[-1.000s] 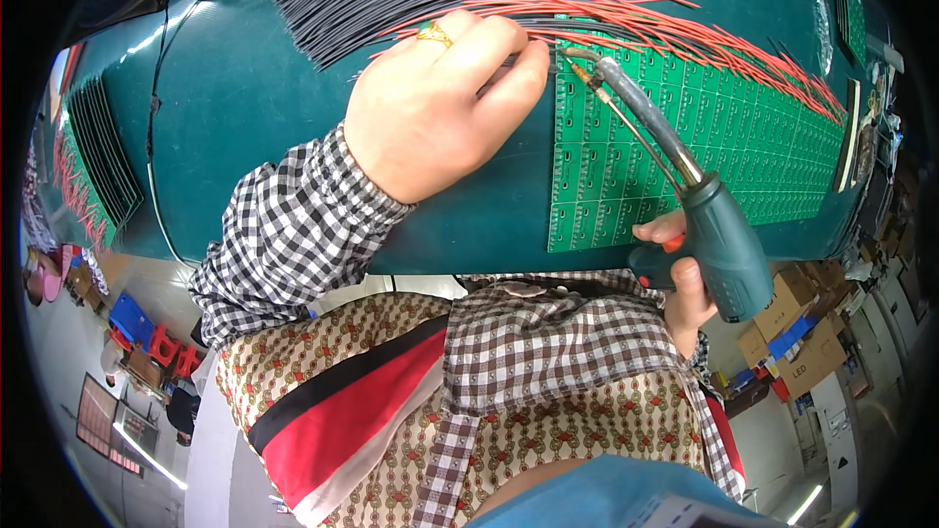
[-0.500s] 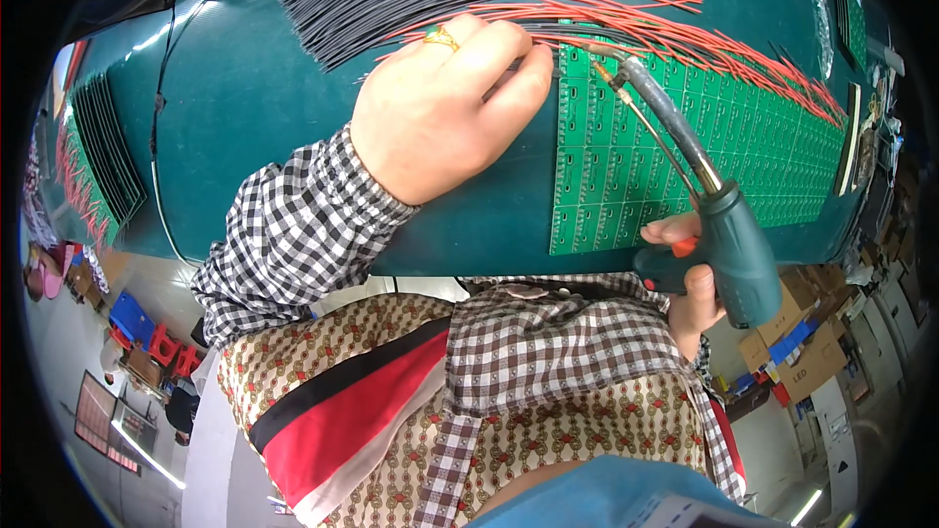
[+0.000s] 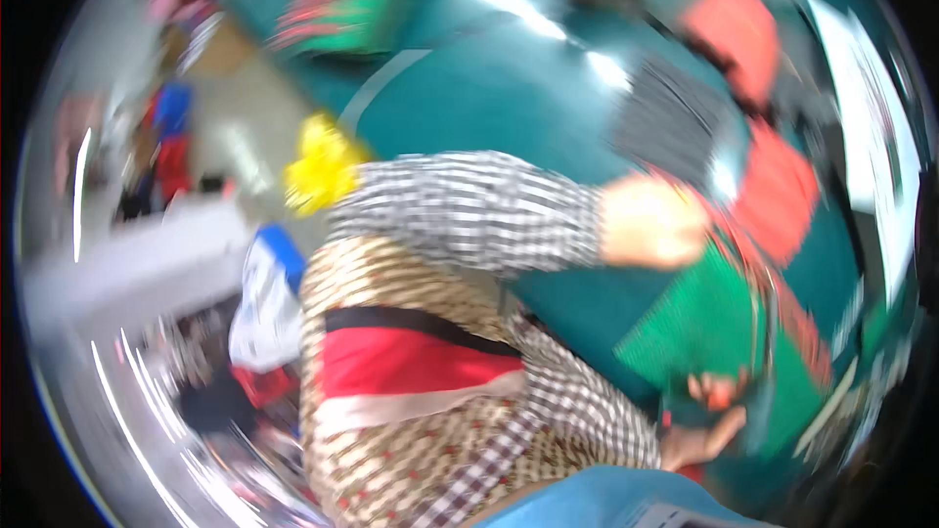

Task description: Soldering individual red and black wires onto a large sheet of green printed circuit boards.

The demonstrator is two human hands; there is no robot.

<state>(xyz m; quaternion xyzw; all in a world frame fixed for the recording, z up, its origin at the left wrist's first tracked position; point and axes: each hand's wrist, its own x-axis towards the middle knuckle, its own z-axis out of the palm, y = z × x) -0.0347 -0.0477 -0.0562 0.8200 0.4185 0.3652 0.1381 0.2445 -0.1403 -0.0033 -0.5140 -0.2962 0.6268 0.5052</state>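
Note:
Motion blurs the whole head view. My left hand (image 3: 653, 223), in a black-and-white checked sleeve, is over the near end of loose red wires (image 3: 797, 318); its fingers are smeared, so a hold cannot be made out. At the lower right my right hand (image 3: 706, 438) grips a dark green soldering gun (image 3: 758, 411), whose curved metal tube reaches up over a green circuit board panel (image 3: 685, 323). The loose red wires lie along that panel's far side. Beyond my left hand is a bundle of black wires (image 3: 670, 117), with a red wire bundle (image 3: 778, 198) to its right.
Another red bundle (image 3: 738, 34) lies farther back on the green table (image 3: 509, 103). A stack of green boards with red wires (image 3: 367, 0) stands at the far left. Something yellow (image 3: 323, 164) shows beside my left elbow, and a white bag (image 3: 266, 303) is at left.
The view has swung sharply, so the table and boards appear turned and shifted right. The far-left board stack shows more fully. My right hand still holds the soldering gun.

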